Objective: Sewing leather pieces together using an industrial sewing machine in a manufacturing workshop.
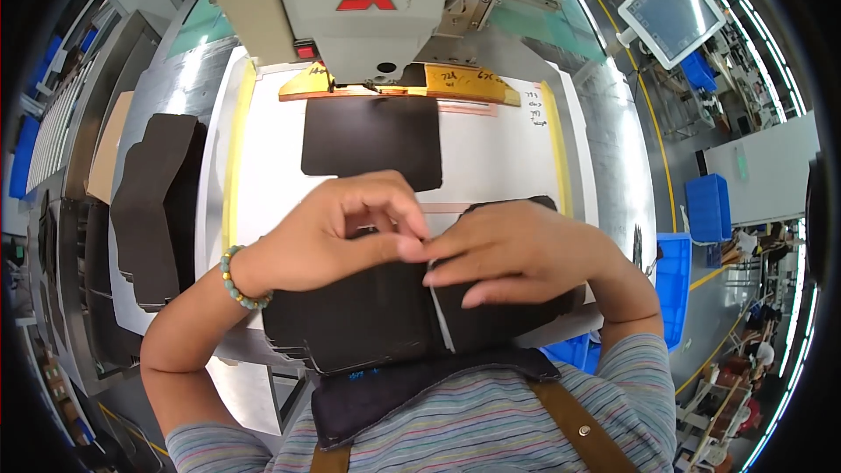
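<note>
The half-curled left hand point(337, 232) and loosely bent right hand point(534, 250), their grip unclear, could skew the near left stack point(363, 324) by brushing it.

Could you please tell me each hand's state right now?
Left hand: loosely curled; whether it pinches anything cannot be told.
Right hand: loosely bent, slightly blurred; whether it holds anything cannot be told.

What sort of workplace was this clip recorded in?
Probably a factory floor, perhaps for sewing: a large industrial machine head stands over the worktable, stacks of dark flat panels lie close by, and yellow floor lines run past on the right.
</note>
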### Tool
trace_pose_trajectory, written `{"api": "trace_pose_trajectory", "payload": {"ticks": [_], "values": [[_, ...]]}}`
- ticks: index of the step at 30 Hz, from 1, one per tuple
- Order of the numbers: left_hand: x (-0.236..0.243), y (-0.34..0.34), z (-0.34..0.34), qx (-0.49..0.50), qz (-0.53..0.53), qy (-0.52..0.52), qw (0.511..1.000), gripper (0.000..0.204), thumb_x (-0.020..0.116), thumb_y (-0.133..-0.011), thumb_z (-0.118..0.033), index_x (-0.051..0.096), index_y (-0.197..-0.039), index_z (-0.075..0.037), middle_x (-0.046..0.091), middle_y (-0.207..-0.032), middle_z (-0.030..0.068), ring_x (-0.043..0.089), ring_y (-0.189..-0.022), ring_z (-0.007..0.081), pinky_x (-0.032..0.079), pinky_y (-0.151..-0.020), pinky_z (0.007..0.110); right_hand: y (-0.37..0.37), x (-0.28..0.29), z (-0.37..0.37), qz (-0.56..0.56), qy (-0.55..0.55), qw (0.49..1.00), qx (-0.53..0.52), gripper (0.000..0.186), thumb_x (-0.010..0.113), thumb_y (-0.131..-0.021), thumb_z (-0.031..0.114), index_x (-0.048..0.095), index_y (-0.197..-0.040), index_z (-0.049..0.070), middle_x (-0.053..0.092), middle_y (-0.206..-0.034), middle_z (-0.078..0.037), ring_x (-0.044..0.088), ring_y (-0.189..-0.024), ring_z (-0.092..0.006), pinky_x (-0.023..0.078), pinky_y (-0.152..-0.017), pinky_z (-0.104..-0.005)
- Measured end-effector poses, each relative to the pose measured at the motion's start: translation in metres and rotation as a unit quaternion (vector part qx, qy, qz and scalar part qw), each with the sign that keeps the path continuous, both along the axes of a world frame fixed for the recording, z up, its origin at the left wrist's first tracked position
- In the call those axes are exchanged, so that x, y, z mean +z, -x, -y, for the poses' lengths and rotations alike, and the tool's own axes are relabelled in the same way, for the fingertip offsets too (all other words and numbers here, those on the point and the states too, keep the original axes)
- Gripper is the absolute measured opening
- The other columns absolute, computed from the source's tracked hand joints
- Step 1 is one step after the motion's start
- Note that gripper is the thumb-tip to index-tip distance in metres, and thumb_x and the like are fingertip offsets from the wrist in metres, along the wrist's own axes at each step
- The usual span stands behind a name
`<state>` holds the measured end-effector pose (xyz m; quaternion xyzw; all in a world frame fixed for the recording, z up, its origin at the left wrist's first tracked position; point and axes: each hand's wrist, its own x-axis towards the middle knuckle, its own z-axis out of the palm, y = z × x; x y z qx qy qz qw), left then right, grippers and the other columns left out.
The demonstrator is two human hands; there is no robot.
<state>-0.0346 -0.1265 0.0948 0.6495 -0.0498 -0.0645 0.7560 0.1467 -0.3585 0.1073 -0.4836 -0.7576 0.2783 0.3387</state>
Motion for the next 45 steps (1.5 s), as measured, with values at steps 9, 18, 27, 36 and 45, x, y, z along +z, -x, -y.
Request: {"api": "trace_pose_trajectory", "payload": {"ticks": [9,18,27,36,45], "values": [[-0.083,-0.009,-0.105,0.318,-0.087,-0.107,0.938,0.034,0.069,-0.108,-0.018,0.067,-0.140,-0.005,0.065,-0.131,0.0054,0.059,-0.127,0.0139,0.050,-0.109,0.031,-0.012,-0.076,-0.042,0.068,0.034,0.990,-0.123,0.027,0.073,-0.104,0.023,0.078,-0.120,0.002,0.080,-0.114,-0.011,0.073,-0.108,-0.0317,0.059,-0.093,-0.0431],[-0.106,-0.050,-0.080,0.275,-0.193,-0.052,0.940,0.033,0.069,-0.111,-0.023,0.070,-0.138,-0.004,0.067,-0.125,-0.0010,0.060,-0.106,0.0056,0.054,-0.095,0.026,-0.023,-0.099,-0.041,0.090,0.048,0.984,-0.148,0.028,0.075,-0.101,0.018,0.076,-0.123,0.001,0.079,-0.119,-0.012,0.072,-0.107,-0.0337,0.059,-0.092,-0.0435],[-0.086,0.023,-0.223,0.299,-0.171,-0.151,0.927,0.040,0.070,-0.107,-0.012,0.066,-0.147,-0.012,0.073,-0.122,0.0014,0.068,-0.110,0.0093,0.055,-0.093,0.025,-0.026,-0.103,-0.037,0.113,0.031,0.981,-0.153,0.027,0.076,-0.098,0.017,0.076,-0.120,0.003,0.078,-0.115,-0.010,0.071,-0.105,-0.0333,0.058,-0.091,-0.0445],[-0.086,0.047,-0.301,0.238,-0.204,-0.527,0.790,0.041,0.083,-0.099,-0.031,0.075,-0.117,0.005,0.079,-0.106,0.0105,0.071,-0.098,0.0175,0.056,-0.090,0.033,-0.024,-0.099,-0.040,0.088,0.059,0.980,-0.170,0.025,0.076,-0.099,0.020,0.077,-0.118,0.003,0.077,-0.110,-0.012,0.070,-0.105,-0.0342,0.057,-0.091,-0.0443],[-0.096,0.030,-0.273,0.300,-0.103,-0.636,0.703,0.039,0.079,-0.102,-0.033,0.073,-0.102,0.006,0.072,-0.083,0.0174,0.063,-0.073,0.0234,0.051,-0.072,0.039,-0.017,-0.094,-0.046,0.083,0.043,0.985,-0.148,0.027,0.077,-0.096,0.013,0.076,-0.121,0.003,0.076,-0.111,-0.013,0.070,-0.104,-0.0354,0.058,-0.090,-0.0436]]}}
